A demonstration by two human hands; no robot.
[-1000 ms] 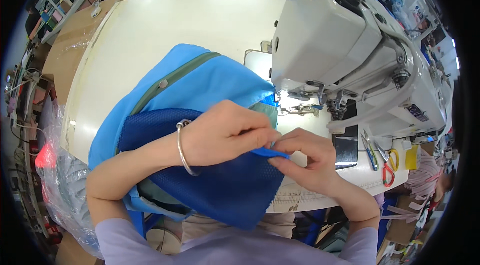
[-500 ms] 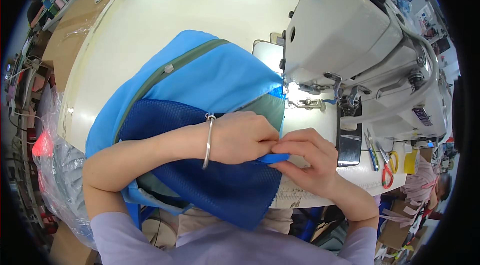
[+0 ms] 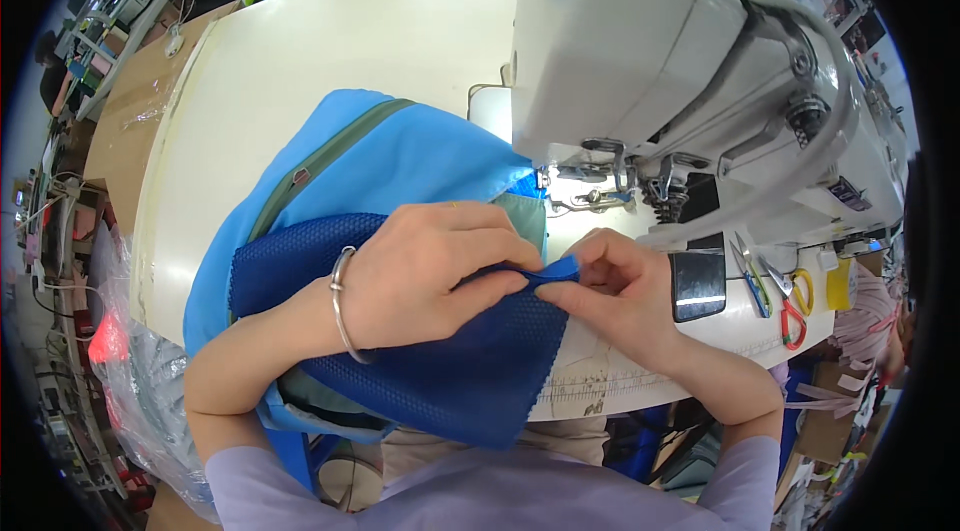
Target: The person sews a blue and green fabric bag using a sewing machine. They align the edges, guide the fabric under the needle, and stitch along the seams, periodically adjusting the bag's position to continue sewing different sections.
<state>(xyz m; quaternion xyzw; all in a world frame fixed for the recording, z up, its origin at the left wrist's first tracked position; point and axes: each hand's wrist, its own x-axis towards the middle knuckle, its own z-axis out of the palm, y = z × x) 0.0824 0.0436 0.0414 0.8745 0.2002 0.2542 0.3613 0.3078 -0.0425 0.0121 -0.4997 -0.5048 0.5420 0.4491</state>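
Both my hands work at the edge of a dark blue mesh fabric (image 3: 440, 381), where a bright blue strip (image 3: 558, 271) shows between them. My left hand (image 3: 435, 266), with a silver bangle at its wrist, pinches the folded mesh edge between thumb and fingers. My right hand (image 3: 625, 296) grips the strip's end between thumb and curled fingers. Beneath the mesh lies a light blue fabric piece (image 3: 410, 156) with a green zipper band (image 3: 330, 161). One corner of this piece reaches the needle area of a white sewing machine (image 3: 640, 51).
On the white table (image 3: 280, 41), right of my right hand, lie a black phone (image 3: 698, 286), small snips (image 3: 750, 276) and scissors (image 3: 793, 321) with red and yellow handles. A ruler scale (image 3: 600, 386) runs along the front edge. Plastic-wrapped goods (image 3: 150, 401) stand at the left.
My left hand has turned, and its thumb and fingers now pinch the mesh edge farther from the strip's end. My right fingers have curled more. The whole view has shifted slightly.
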